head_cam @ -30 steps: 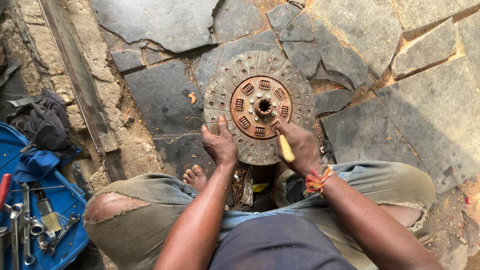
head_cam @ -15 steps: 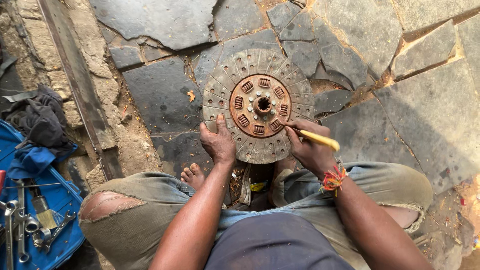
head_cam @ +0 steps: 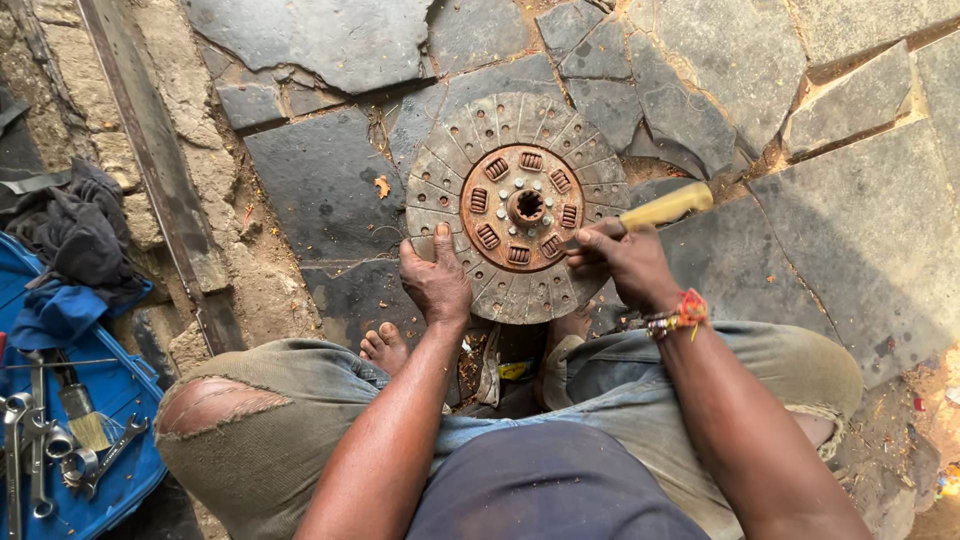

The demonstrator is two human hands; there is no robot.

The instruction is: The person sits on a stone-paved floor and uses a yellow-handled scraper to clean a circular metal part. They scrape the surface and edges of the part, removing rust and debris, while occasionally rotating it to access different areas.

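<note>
Clutch disc (head_cam: pixel 517 207), round, rust-brown hub, worn grey segmented facing, lay flat on stone paving (head_cam: pixel 330 190). Left hand (head_cam: pixel 435 282) pressed its edge, fingers spread; right hand (head_cam: pixel 620 262) clenched around yellow-handled tool (head_cam: pixel 662 208).

Bright daylight, sharp; corners perhaps overexposed.

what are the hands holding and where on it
The right hand grips a yellow-handled tool near the front of its handle, tip at the hub of the clutch disc. The left hand presses on the disc's near rim.
</note>
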